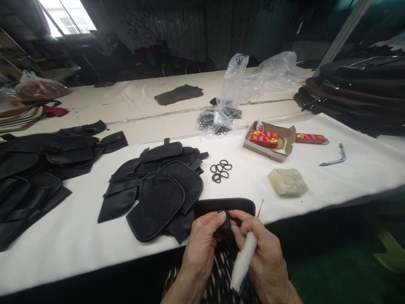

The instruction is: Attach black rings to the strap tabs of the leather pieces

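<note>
At the table's front edge I hold a black leather piece with a short folded strap. My left hand pinches this strap, thumb on top. My right hand is closed around an awl with a white wrapped handle, its thin metal shaft pointing up and away. The fingertips of that hand also touch the strap's right side. Just beyond lie several black D-rings. Left of my hands is a pile of black leather panels with strap tabs. What is inside the strap's fold is hidden.
A cardboard box holds red packets and a small bottle. To its right lie another red packet and a grey pointed tool. A yellowish block sits nearer. Stacked black bags stand right; more black panels lie left.
</note>
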A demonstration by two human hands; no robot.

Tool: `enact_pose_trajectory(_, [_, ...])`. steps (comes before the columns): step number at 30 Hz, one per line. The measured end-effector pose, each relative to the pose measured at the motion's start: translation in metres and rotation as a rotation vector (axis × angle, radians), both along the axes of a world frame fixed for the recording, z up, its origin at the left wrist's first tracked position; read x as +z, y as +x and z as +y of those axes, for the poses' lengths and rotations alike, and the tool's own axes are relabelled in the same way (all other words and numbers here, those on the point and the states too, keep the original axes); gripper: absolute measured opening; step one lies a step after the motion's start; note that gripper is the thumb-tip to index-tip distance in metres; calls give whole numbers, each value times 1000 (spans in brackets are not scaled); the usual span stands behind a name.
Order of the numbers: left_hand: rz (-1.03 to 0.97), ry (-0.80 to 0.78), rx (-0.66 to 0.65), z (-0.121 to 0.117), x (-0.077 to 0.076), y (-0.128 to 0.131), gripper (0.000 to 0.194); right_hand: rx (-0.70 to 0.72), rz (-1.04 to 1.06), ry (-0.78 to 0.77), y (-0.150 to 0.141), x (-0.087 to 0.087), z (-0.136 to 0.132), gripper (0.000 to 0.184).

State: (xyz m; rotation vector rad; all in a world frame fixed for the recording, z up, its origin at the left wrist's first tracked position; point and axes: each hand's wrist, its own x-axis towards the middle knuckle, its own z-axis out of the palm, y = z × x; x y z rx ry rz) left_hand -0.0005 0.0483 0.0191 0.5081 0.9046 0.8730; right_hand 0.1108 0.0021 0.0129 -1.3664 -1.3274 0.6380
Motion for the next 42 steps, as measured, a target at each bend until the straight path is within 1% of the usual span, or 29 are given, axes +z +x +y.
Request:
enact_pose_trajectory(10, [103, 92, 31, -6, 0, 3, 18, -74, 2, -71, -4, -3, -5, 15])
enact_pose_trajectory(17, [107, 98, 41, -6, 1, 6, 18, -73, -102, 25, -5, -6, -8, 10])
enact_pose_trajectory(25, [152, 93, 66, -8, -3, 6, 17, -83, -114, 94, -10, -10, -11, 10])
enact_pose_trajectory(28, [163, 102, 68, -9, -3, 6, 18, -73, -93, 84, -9, -11, -10, 12])
enact_pose_trajectory(30, [160, 118, 57, -8, -2, 6, 18, -52, -65, 44, -7, -9, -9, 12])
enact_pose_trajectory(33, [151, 135, 44, -7, -1, 5, 20, -15, 32, -53, 0, -1, -9, 13])
enact_pose_trajectory(36, [167, 113, 49, -5, -1, 4, 22, -7, 126, -165, 13, 10, -11, 20])
enact_pose_trajectory(38, [181, 83, 59, -5, -1, 4, 22, 4, 141, -215, 27, 18, -14, 24])
enact_pose_trajectory(42, [179, 34, 77, -4, 0, 4, 21, 27, 121, -251, 63, 29, -22, 34])
